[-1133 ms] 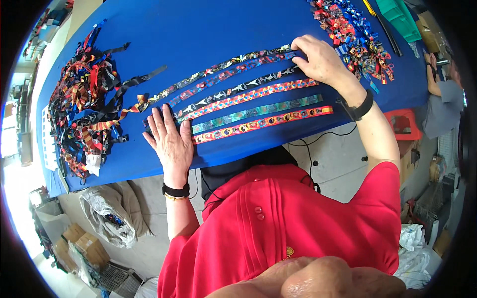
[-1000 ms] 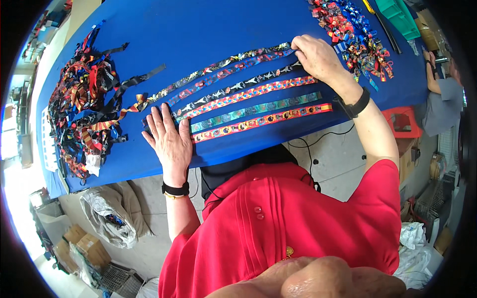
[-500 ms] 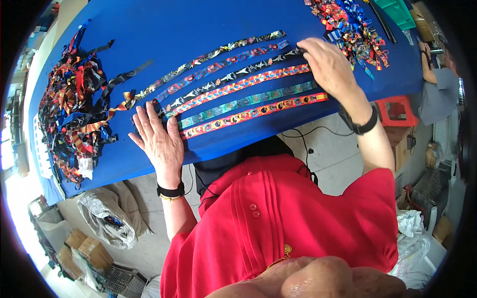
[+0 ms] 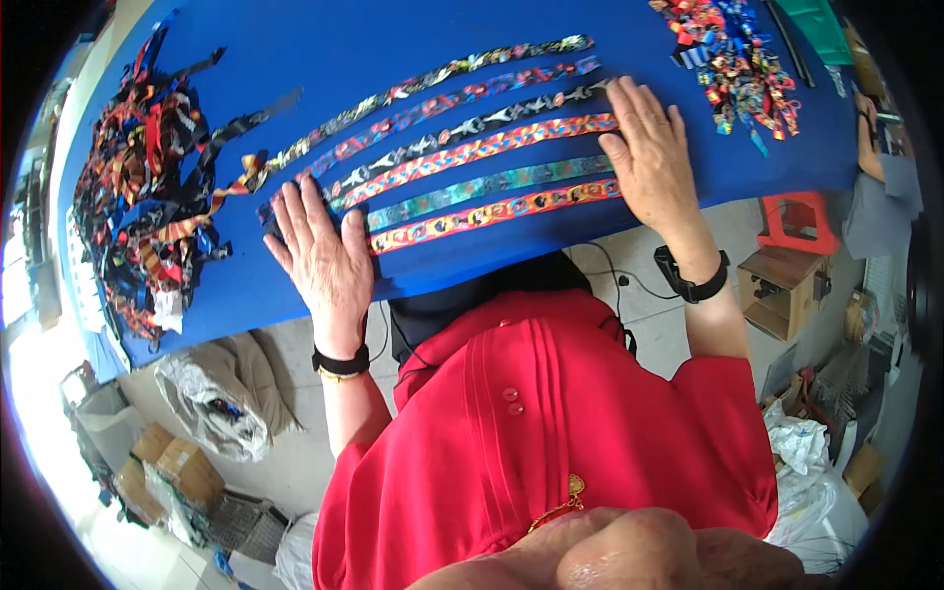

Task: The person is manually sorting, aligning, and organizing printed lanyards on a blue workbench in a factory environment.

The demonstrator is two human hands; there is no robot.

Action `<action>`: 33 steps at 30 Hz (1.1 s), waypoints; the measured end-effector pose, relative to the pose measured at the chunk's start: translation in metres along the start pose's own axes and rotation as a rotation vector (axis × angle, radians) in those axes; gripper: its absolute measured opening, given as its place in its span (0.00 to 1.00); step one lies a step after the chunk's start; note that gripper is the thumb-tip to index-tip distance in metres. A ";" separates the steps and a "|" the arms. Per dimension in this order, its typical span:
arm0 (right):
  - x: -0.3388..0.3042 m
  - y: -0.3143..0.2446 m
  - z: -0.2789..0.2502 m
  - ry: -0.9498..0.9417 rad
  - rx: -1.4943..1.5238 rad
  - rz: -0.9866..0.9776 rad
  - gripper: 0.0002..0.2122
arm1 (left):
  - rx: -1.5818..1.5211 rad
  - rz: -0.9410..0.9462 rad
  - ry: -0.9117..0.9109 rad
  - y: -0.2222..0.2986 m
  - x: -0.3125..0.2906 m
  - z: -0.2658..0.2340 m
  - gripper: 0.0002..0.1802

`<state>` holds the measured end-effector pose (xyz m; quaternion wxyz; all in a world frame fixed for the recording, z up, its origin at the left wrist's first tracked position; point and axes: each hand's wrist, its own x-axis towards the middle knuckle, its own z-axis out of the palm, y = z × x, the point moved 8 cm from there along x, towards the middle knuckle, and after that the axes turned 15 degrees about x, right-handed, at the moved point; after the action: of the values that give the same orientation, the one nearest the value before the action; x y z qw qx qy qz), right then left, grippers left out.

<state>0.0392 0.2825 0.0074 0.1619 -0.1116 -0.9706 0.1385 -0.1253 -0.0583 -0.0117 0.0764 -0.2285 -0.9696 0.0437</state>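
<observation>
Several patterned fabric straps lie side by side across the blue tablecloth. Farthest is a black-and-yellow strap (image 4: 462,67), then a blue-and-red strap (image 4: 433,111). Nearer come a black strap with white figures (image 4: 492,120), a red, yellow and blue strap (image 4: 492,146), a teal strap (image 4: 482,187) and a red-and-yellow strap (image 4: 501,210). My left hand (image 4: 324,258) rests flat over the left ends of the nearer straps, hiding them. Fingers outstretched, my right hand (image 4: 651,162) lies on the right ends of the nearer straps. Neither hand grips anything.
A tangled heap of dark straps (image 4: 147,206) covers the table's left end. At the far right sit a pile of colourful straps (image 4: 742,79) and a green container (image 4: 821,34). Beyond the table's right end are a red plastic stool (image 4: 798,221) and another person's arm (image 4: 868,147).
My right hand has come nearer from the black strap's end and now lies flatter over the nearer strap ends. My left hand stays flat on the left ends. The view has shifted slightly.
</observation>
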 end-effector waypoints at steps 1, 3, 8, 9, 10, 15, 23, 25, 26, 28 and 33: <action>0.000 0.001 0.001 -0.008 0.001 0.004 0.27 | 0.006 -0.003 0.001 0.000 0.000 0.000 0.40; -0.001 0.005 0.004 -0.002 0.007 0.009 0.27 | -0.013 -0.001 0.009 0.001 0.001 -0.002 0.40; -0.003 0.012 0.006 -0.002 0.016 0.022 0.27 | -0.023 -0.002 -0.003 0.003 0.003 -0.001 0.41; -0.003 0.014 0.006 -0.009 0.010 0.026 0.27 | -0.032 -0.006 -0.004 0.003 0.003 -0.002 0.41; -0.002 0.015 0.008 -0.015 0.003 0.031 0.27 | -0.025 -0.010 -0.006 0.002 0.002 -0.001 0.41; 0.000 0.022 0.009 -0.021 0.008 0.037 0.26 | -0.018 -0.017 -0.002 0.000 0.000 -0.002 0.40; 0.003 0.027 0.008 -0.027 -0.017 0.077 0.26 | -0.001 -0.037 0.025 0.001 0.000 -0.002 0.38; 0.004 0.025 0.008 -0.031 0.000 0.076 0.27 | -0.011 -0.034 0.025 0.001 0.001 -0.003 0.38; 0.003 0.028 0.009 -0.032 -0.005 0.094 0.27 | -0.007 -0.036 0.033 0.002 0.001 -0.003 0.38; 0.003 0.030 0.011 -0.040 -0.022 0.102 0.27 | -0.004 -0.044 0.034 0.001 0.001 -0.004 0.38; 0.003 0.031 0.013 -0.041 -0.024 0.107 0.27 | -0.026 -0.059 0.054 0.000 0.000 -0.003 0.38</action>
<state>0.0377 0.3096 -0.0130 0.1330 -0.1625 -0.9680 0.1376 -0.1242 -0.0580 -0.0085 0.1007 -0.2020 -0.9739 0.0224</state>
